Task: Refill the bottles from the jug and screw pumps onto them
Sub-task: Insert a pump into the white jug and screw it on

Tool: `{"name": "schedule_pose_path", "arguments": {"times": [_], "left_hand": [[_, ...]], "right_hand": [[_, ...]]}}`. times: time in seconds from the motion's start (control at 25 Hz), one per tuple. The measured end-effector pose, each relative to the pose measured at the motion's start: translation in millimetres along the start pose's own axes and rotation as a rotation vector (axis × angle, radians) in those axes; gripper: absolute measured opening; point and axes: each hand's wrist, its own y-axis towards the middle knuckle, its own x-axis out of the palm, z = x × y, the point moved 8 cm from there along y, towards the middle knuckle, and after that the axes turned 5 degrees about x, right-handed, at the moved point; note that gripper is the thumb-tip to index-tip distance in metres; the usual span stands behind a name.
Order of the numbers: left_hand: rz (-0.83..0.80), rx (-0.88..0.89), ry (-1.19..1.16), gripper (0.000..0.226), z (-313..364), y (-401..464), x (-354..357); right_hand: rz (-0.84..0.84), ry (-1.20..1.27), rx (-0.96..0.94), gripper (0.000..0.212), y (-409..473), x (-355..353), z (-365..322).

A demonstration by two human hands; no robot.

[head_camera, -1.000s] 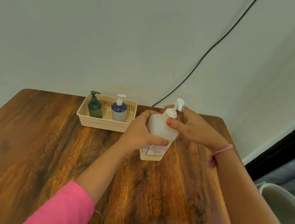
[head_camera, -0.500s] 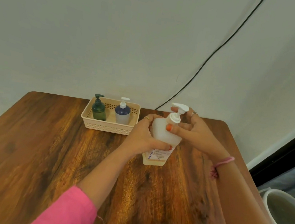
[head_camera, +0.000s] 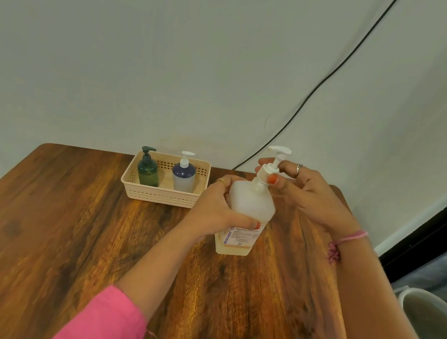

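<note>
A frosted white bottle point(head_camera: 250, 202) with a printed label stands on the wooden table point(head_camera: 64, 233), a thin layer of yellowish liquid at its base. My left hand point(head_camera: 215, 208) wraps around its body from the left. My right hand point(head_camera: 299, 193) pinches the collar of the white pump point(head_camera: 273, 162) seated in the bottle's neck, thumb in front and fingers behind. The pump head points right. No jug is in view.
A beige slotted basket point(head_camera: 161, 196) at the table's back edge holds a dark green pump bottle point(head_camera: 147, 170) and a blue-and-clear pump bottle point(head_camera: 184, 176). A white bucket point(head_camera: 430, 325) sits off the table's right side. A black cable point(head_camera: 314, 90) runs up the wall.
The pump head has turned from pointing up-right to pointing level right as my right hand's fingers shifted around the collar. My left hand kept its hold. The view shifted slightly.
</note>
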Motion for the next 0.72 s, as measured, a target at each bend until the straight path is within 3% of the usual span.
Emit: {"name": "schedule_pose_path", "arguments": {"times": [0.24,0.44,0.72], "left_hand": [[0.010,0.002,-0.009,0.077,11.2,3.1,1.3],[0.018,0.025,0.000,0.074,19.8,5.2,1.8],[0.015,0.036,-0.002,0.068,22.9,7.3,1.6]], "right_hand": [[0.097,-0.054,-0.035,0.032,2.2,-4.6,-7.6],[0.220,-0.064,-0.018,0.053,3.3,-10.1,-0.1],[-0.002,0.051,0.003,0.051,0.2,-3.2,-1.5]]}}
